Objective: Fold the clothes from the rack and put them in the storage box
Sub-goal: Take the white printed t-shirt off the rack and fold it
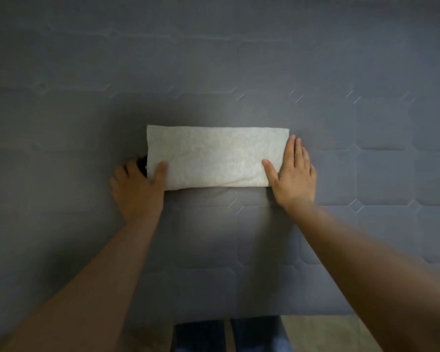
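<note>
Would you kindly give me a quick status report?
Left hand grips folded white cloth, thumb on top. Right hand flat at its other end. Nothing obstructing.

1. The folded cloth (217,156) is a pale cream-white piece with a faintly mottled surface, folded into a long, neat rectangle that lies flat.
2. It stretches sideways between the left hand (137,189) and the right hand (294,174).
3. The left thumb lies over its near left corner; the right hand lies flat along its right end.
</note>
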A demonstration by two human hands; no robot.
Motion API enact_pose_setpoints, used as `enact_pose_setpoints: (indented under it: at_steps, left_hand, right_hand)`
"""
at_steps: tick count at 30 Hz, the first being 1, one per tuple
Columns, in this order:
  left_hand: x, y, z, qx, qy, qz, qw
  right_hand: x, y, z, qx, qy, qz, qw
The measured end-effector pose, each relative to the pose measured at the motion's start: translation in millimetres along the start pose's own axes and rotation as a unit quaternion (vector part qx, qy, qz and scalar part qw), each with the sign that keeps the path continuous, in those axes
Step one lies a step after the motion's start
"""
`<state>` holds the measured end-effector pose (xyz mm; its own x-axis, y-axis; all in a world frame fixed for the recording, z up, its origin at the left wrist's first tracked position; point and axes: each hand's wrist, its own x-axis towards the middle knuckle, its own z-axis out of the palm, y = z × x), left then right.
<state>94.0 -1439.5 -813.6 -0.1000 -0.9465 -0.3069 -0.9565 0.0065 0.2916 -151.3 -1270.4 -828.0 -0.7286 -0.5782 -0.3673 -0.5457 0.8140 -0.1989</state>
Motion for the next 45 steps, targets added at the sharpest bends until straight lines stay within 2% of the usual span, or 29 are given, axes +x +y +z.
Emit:
enact_pose_setpoints:
  at_steps: [2,3,6,10,11,13,16,20,25,28,34,39,45]
  left_hand:
    - [0,10,-12,-0.146,-0.036,-0.052,0.987]
    - [4,17,-15,-0.232,-0.075,-0.101,0.965]
    - [15,31,-23,-0.377,-0.15,-0.237,0.883]
    - [22,36,-33,-0.491,-0.294,-0.316,0.757]
    - [18,39,-39,-0.505,-0.303,-0.311,0.746]
    - [3,50,-54,-0.518,-0.307,-0.276,0.749]
    - [-22,59,-79,-0.541,-0.32,-0.257,0.734]
    - [-58,81,-119,-0.524,-0.318,-0.211,0.762]
    - [-126,128,-174,-0.511,-0.307,-0.13,0.792]
    - [-166,152,-202,-0.507,-0.313,-0.096,0.797]
    - [-233,197,-248,-0.477,-0.363,0.003,0.8]
    - [-285,231,-270,-0.415,-0.434,0.078,0.796]
    - [-362,275,-271,-0.333,-0.53,0.153,0.765]
  right_hand:
    - [-2,-7,0,0.104,0.029,0.054,0.993]
    - [-1,-11,-1,0.178,0.024,0.087,0.98]
    - [0,-16,-15,0.414,-0.02,0.172,0.894]
    - [6,-15,-42,0.545,-0.15,0.247,0.787]
    - [4,-11,-52,0.565,-0.18,0.249,0.766]
    - [-5,-4,-73,0.588,-0.211,0.241,0.743]
    - [-30,9,-108,0.61,-0.222,0.23,0.725]
    - [-70,29,-159,0.629,-0.212,0.224,0.713]
    - [-130,67,-241,0.649,-0.167,0.224,0.707]
    - [-170,88,-284,0.645,-0.134,0.23,0.716]
    - [-266,129,-344,0.677,-0.047,0.256,0.688]
    - [-358,158,-374,0.708,0.019,0.282,0.647]
    - [-461,199,-388,0.766,0.101,0.337,0.538]
